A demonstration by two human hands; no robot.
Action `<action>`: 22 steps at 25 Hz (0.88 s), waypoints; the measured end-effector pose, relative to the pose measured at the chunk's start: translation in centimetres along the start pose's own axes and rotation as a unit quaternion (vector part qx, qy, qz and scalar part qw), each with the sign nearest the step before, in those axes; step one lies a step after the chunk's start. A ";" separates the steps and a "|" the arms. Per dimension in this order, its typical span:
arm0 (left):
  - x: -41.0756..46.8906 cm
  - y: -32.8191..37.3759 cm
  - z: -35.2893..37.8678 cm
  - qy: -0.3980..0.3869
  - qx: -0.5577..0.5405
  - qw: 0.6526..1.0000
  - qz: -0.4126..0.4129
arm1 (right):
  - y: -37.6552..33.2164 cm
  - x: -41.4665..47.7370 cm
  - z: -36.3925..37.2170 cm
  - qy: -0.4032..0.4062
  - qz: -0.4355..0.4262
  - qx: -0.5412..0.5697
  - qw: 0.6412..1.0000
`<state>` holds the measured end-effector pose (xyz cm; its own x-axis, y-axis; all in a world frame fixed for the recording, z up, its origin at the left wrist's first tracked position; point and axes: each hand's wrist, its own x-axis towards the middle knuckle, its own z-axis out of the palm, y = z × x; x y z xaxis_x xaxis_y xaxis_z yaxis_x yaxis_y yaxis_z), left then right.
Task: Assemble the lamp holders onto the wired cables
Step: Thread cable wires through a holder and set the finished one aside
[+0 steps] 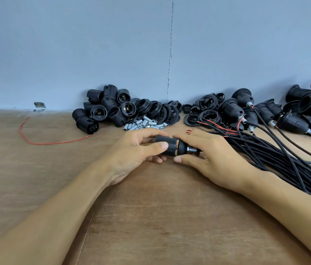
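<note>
A black lamp holder lies sideways between my hands, just above the wooden table [151, 207]. My left hand [133, 153] grips its ribbed threaded sleeve [165, 142] with thumb and fingers. My right hand [212, 155] holds the smooth black cap [182, 148], which ends in a short metal nipple [191, 149]. The cable leaving the nipple is hidden under my right palm. A thick bundle of black cables [277, 161] with red wire ends runs from behind my right hand to the lower right.
Along the blue wall lie a pile of ribbed holder bodies [105, 108], black rings [162, 111], metal threaded tubes [145, 124] and several finished holders on cables [246, 111]. A loose red wire [36, 138] curves at the left. A metal bracket [40, 106] sits by the wall.
</note>
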<state>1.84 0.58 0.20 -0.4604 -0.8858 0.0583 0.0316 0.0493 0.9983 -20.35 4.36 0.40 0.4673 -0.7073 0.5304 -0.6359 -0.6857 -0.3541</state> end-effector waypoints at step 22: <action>-0.2 0.6 -0.1 -0.048 0.033 0.998 -0.012 | -0.8 0.2 -0.7 -0.049 0.001 0.018 0.999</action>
<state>2.00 0.72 0.80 -0.5428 -0.8393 0.0308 -0.0373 0.0608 0.9975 -20.16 4.88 1.30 0.5251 -0.7210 0.4523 -0.6153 -0.6887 -0.3836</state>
